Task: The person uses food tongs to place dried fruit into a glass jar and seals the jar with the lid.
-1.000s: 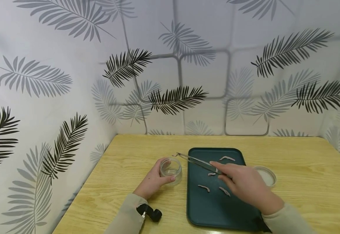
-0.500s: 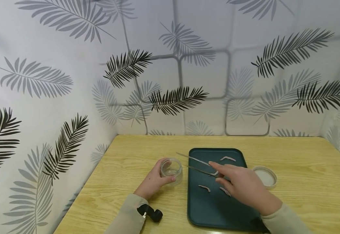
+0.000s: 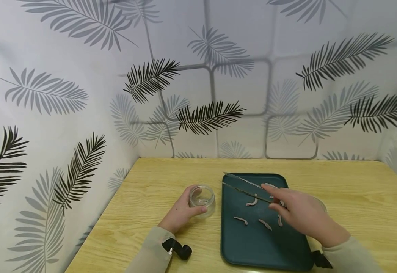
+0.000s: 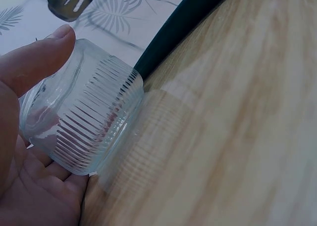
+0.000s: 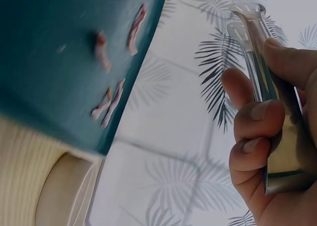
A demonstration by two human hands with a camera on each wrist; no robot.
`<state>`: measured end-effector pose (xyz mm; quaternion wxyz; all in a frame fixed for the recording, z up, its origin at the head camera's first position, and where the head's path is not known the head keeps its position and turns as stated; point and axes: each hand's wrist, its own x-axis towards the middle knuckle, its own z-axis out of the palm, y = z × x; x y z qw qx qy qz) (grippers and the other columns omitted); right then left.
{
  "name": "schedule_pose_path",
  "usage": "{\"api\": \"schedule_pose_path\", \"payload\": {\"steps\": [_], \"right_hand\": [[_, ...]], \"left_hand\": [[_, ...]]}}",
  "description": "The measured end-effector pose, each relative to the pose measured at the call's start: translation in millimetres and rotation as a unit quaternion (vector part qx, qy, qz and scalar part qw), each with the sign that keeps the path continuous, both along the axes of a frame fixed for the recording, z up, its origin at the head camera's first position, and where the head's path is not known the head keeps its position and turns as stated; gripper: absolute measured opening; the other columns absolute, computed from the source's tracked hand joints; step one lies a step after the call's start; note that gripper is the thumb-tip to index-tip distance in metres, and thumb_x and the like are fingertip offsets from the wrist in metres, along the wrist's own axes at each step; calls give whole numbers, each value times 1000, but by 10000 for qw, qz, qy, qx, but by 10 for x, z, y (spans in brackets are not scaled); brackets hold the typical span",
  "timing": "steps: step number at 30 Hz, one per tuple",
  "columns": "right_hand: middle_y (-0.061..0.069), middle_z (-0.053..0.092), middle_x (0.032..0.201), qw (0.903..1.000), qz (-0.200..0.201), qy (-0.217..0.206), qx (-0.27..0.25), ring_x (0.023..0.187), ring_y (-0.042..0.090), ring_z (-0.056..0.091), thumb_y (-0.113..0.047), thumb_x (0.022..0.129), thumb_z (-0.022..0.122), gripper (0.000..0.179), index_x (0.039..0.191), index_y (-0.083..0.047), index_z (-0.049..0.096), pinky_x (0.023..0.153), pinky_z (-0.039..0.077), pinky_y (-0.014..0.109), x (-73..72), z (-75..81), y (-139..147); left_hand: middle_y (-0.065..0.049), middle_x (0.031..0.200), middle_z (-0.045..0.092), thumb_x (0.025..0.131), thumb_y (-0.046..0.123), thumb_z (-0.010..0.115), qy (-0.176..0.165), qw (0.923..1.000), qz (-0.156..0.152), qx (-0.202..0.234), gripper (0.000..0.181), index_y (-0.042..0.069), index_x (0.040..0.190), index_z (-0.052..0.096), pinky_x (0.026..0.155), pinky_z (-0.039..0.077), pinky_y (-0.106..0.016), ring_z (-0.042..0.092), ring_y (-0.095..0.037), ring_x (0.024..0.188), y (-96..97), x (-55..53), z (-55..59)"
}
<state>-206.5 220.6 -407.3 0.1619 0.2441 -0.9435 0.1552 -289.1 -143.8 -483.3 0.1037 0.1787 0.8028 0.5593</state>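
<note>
Metal tongs (image 5: 287, 151), gripped in a person's right hand (image 3: 304, 214), hang with arms apart above curled pinkish strips (image 3: 251, 203) on a dark green tray (image 3: 246, 246). A second ago the tips sat together by a glass jar's rim with a small scrap at the end; now they are parted over the tray, no scrap visible, which suggests the tongs are free for another strip. The left hand (image 3: 180, 212) holds the jar (image 4: 94, 112) just left of the tray. A round lid (image 3: 322, 204) shows partly beyond the right hand, on a wood-grain table (image 3: 171, 174).
</note>
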Motion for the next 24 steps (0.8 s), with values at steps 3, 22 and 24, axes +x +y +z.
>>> {"api": "schedule_pose_path", "payload": {"steps": [3,22,24], "right_hand": [[-14,64,88,10000,-53,18,79,58,-4,43,-25,89,79,62,147,-19,57,50,37,25,-9,-8,75],[-11,63,87,9936,-622,-930,180,56,5,42,-25,94,74,58,147,-11,55,53,36,29,-123,-122,556],[-10,64,88,9921,-647,-1066,154,57,6,44,-26,95,73,57,147,-11,55,54,37,31,-137,-151,632]], "left_hand": [[-4,155,43,89,36,80,-14,10000,10,-14,84,21,157,32,112,33,-49,43,-23,139,5,4,5],[-3,156,43,89,36,80,-51,10000,3,17,85,22,157,31,112,34,-48,44,-22,138,2,3,22],[-3,155,43,89,37,80,-49,10000,5,1,86,22,157,31,112,34,-47,45,-22,138,-1,5,18]]}}
